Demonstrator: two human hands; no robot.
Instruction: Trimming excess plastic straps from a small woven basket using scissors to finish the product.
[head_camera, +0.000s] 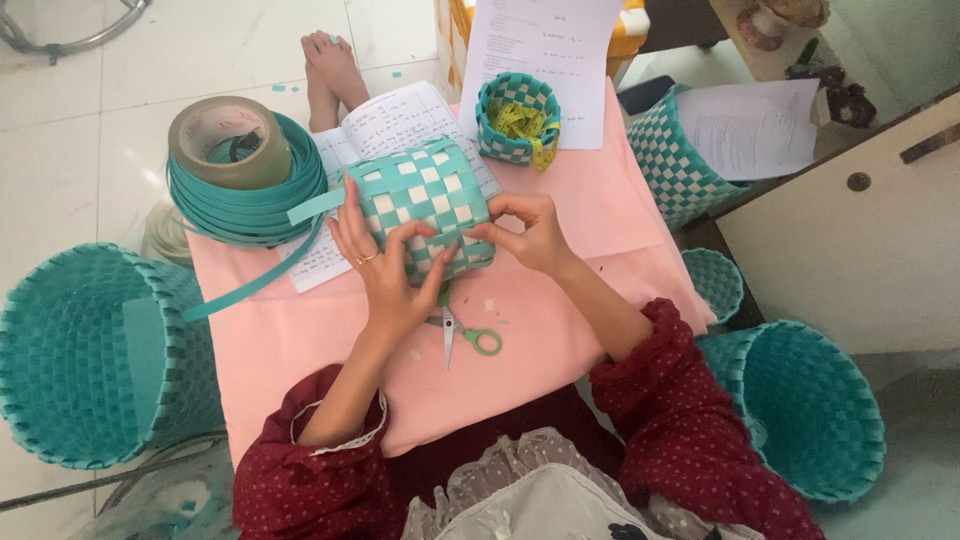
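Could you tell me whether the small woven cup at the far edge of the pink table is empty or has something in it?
Not empty: the small woven cup stands upright with a yellow measuring tape coiled inside, one end hanging over its rim.

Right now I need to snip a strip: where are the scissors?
The scissors lie on the pink cloth, just below the left hand and the woven piece.
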